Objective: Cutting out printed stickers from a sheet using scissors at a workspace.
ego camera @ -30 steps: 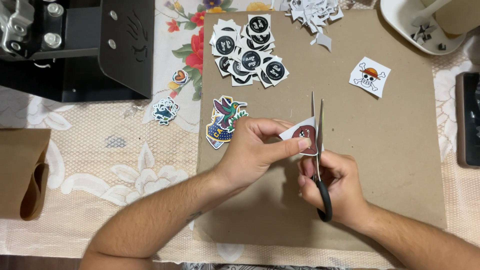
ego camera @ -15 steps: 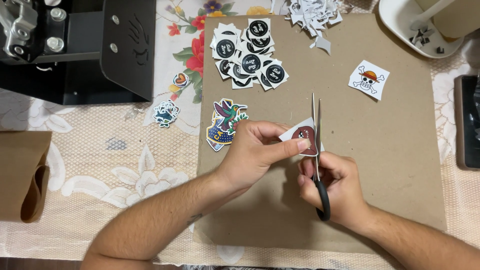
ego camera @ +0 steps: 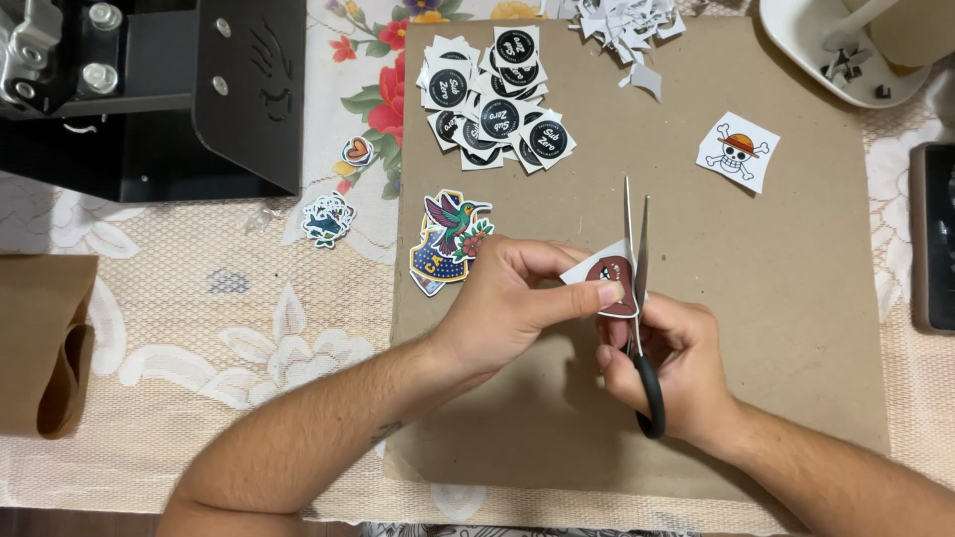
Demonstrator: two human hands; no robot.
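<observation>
The left hand (ego camera: 507, 303) pinches a small sticker (ego camera: 609, 283), a scrap of white paper printed with a dark red shape, its fingers (ego camera: 597, 295) clamped together on the near edge, holding it just above a sheet of brown cardboard (ego camera: 776, 328) that lies on the counter (ego camera: 199, 298). The right hand (ego camera: 671, 368) is closed around the black handle of a pair of scissors (ego camera: 637, 259), whose blades stand slightly parted and point away from the person, right against the sticker's right edge. The sticker looks thin, light and floppy, likely to bend or tear if pulled, so it seems best held close to the cutting line with a firm pinch on the blank margin, fingertips kept out of the blades' way. To the left of the left hand lies a hummingbird sticker (ego camera: 450, 239), and farther up a loose pile of round black stickers (ego camera: 494, 99). A skull sticker (ego camera: 737, 151) sits apart, toward the right of the cardboard, and white paper trimmings (ego camera: 627, 25) are heaped at its far edge. A black machine (ego camera: 149, 89) stands at the far left, well clear of the hands. Nothing crowds the cutting; the nearest neighbour is the hummingbird sticker, beside the left knuckles.
</observation>
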